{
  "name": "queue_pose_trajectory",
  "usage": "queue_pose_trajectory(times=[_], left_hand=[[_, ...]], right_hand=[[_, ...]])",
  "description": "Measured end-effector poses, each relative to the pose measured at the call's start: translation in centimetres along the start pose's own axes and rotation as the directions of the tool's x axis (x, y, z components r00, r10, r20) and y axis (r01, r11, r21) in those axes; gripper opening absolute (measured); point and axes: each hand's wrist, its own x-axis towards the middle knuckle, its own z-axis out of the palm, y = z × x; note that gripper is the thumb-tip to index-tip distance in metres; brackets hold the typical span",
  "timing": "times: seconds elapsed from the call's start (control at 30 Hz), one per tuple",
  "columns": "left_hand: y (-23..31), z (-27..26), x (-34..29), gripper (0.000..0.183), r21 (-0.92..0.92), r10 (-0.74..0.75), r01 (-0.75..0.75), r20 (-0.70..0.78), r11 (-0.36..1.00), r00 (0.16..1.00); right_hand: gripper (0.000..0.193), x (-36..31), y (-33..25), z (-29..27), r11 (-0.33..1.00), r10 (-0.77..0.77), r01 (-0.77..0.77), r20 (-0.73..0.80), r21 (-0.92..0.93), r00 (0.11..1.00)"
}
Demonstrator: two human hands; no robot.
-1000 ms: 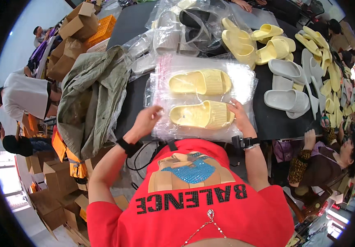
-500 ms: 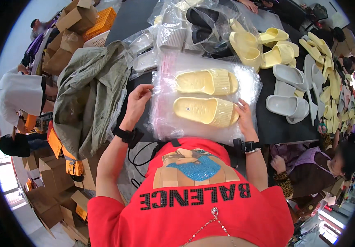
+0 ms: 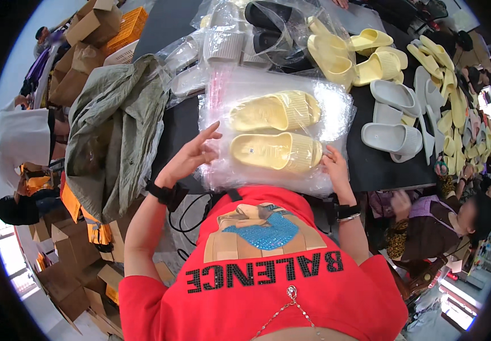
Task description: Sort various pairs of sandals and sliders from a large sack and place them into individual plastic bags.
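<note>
A pair of pale yellow slippers, the far slipper [image 3: 262,112] and the near slipper [image 3: 265,151], lies side by side with toes to the right. Clear film covers them, and they rest on a stack of clear plastic bags [image 3: 222,177] with pink strips along the left side. Over the left edge of the stack is my left hand [image 3: 191,158], open, fingers spread and holding nothing. At the near slipper's toe, my right hand [image 3: 335,167] has its fingers bent around the plastic bag; the exact grip is partly hidden.
Bagged grey slippers [image 3: 222,42] and black slippers [image 3: 268,40] lie at the far side, beside loose yellow slippers [image 3: 379,68]. Grey slippers [image 3: 392,139] sit to the right. A grey-green cloth [image 3: 109,125] hangs at left. A co-worker [image 3: 433,224] is at right.
My left hand has lowered toward me and its fingers have spread. My right hand has slid off the slipper's toe toward the bag edge. The whole view has shifted slightly.
</note>
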Motion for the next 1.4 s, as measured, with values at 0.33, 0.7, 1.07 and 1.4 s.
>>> queue_pose_trajectory(times=[0.33, 0.7, 1.07, 1.4], left_hand=[[-2.6, -2.0, 2.2, 0.023, 0.834, 0.348, 0.056, -0.289, 0.549, 0.892], [-2.0, -2.7, 4.9, 0.049, 0.943, 0.389, -0.333, 0.310, -0.008, 0.868], [-2.2, 3.8, 13.5, 0.049, 0.897, 0.643, -0.433, 0.283, 0.083, 0.711], [-3.9, 5.1, 14.7, 0.020, 0.867, 0.637, -0.452, 0.229, 0.210, 0.736]], right_hand=[[0.031, 1.1, -1.3, 1.1, 0.994, -0.111, 0.110, 0.021, 0.015, 0.994], [0.038, 2.2, -1.7, 1.9, 0.996, -0.018, 0.020, 0.027, -0.087, 0.999], [0.036, 3.6, -2.5, 2.7, 0.970, -0.002, 0.024, 0.089, -0.240, 0.996], [0.022, 4.1, -0.4, 1.4, 0.998, -0.055, 0.052, -0.066, -0.041, 0.996]])
